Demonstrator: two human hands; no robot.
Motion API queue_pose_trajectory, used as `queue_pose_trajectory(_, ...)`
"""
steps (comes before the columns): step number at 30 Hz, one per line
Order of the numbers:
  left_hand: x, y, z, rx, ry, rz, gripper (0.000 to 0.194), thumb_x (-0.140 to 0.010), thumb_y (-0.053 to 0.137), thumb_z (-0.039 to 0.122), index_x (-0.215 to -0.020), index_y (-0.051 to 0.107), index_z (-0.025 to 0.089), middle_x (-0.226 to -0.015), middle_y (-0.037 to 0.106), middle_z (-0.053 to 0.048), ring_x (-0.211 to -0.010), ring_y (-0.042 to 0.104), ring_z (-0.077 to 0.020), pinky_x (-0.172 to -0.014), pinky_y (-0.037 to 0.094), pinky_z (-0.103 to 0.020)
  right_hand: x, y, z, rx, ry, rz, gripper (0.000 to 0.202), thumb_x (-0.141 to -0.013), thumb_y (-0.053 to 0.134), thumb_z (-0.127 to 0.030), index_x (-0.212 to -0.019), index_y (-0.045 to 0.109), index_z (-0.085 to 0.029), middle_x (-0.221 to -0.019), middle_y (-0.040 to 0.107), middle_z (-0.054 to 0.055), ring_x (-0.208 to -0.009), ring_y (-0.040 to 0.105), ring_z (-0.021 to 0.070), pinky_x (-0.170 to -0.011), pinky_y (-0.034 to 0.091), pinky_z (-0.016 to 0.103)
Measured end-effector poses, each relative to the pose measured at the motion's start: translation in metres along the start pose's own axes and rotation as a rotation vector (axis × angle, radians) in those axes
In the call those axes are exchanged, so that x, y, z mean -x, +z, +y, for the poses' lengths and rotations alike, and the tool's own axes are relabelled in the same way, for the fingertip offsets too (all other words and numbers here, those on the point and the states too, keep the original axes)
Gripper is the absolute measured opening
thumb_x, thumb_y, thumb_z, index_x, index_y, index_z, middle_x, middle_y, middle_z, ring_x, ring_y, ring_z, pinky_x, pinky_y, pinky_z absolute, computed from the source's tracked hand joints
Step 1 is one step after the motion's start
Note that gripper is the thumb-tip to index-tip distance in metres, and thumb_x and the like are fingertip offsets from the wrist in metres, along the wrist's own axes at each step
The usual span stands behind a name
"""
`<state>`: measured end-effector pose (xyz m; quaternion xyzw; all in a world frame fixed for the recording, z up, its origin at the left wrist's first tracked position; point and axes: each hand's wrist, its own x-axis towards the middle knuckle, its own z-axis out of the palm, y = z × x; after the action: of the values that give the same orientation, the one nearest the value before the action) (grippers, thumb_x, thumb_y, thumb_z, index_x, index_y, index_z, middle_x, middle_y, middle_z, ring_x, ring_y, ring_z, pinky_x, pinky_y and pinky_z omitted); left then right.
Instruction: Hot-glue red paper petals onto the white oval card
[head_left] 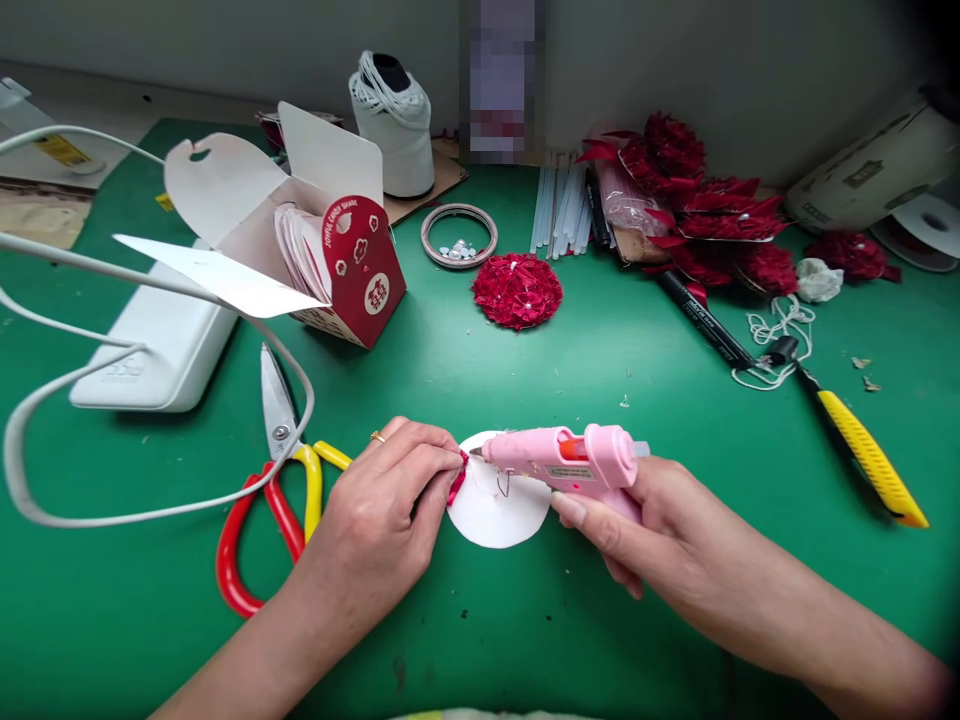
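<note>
Left hand: fingertips pinching red fabric at the left edge of a white disc, lower centre of frame. Right hand: fingers curled around a pink glue gun, nozzle near fabric. Disc: round, matt. Table: green, faintly glossy, specked. Wall: grey, along top.

Soft light, pale sheen on the table.
Its near edge darkens; the wall is dim, the view's top right corner black. The glue gun is sharp, the jug softly blurred, an upright patch pixelated.
</note>
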<state>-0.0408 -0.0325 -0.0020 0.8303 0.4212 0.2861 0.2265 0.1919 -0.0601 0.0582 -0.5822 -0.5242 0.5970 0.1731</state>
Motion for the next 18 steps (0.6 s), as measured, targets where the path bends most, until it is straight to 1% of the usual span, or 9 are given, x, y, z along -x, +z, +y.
queue_pose_trajectory(4,0.0001,0.0001,-0.0007,-0.002,-0.011,-0.029,0.016,-0.089,0.054,0.006,-0.094,0.060,0.019,-0.095,0.064,-0.005,-0.086,0.058,-0.0171,-0.076,0.046,-0.034,-0.0031,-0.0008,-0.0009,0.004,-0.018,0.001,0.040,-0.094,0.055,-0.045,-0.062,0.060,-0.021,-0.049,0.050,-0.003,-0.044,0.040,0.0092,-0.042,0.028,0.022)
queue_pose_trajectory(10,-0.0001,-0.0005,0.0000,-0.003,-0.010,-0.031,0.015,-0.088,0.054,0.005,-0.093,0.059,0.019,-0.093,0.064,-0.005,-0.085,0.058,-0.0171,-0.076,0.045,-0.033,-0.0072,-0.0028,0.0009,0.035,0.014,-0.050,0.049,-0.094,0.054,-0.046,-0.052,0.050,-0.020,-0.047,0.048,-0.004,-0.042,0.038,0.0078,-0.042,0.028,0.022)
queue_pose_trajectory(15,-0.0013,0.0000,0.0000,0.005,-0.035,-0.050,0.014,-0.089,0.054,0.007,-0.094,0.059,0.019,-0.092,0.063,-0.005,-0.086,0.057,-0.0176,-0.075,0.044,-0.034,-0.0043,-0.0034,0.0052,0.023,0.023,-0.040,0.044,-0.094,0.054,-0.046,-0.058,0.054,-0.021,-0.050,0.051,-0.004,-0.044,0.039,0.0082,-0.043,0.030,0.021)
queue_pose_trajectory(18,-0.0011,0.0001,0.0001,0.013,-0.056,-0.062,0.012,-0.090,0.053,0.010,-0.094,0.058,0.020,-0.093,0.064,-0.005,-0.086,0.057,-0.0182,-0.076,0.044,-0.035,-0.0021,-0.0025,0.0060,-0.001,0.042,-0.043,0.044,-0.094,0.053,-0.046,-0.058,0.052,-0.021,-0.051,0.051,-0.004,-0.046,0.040,0.0089,-0.043,0.030,0.022)
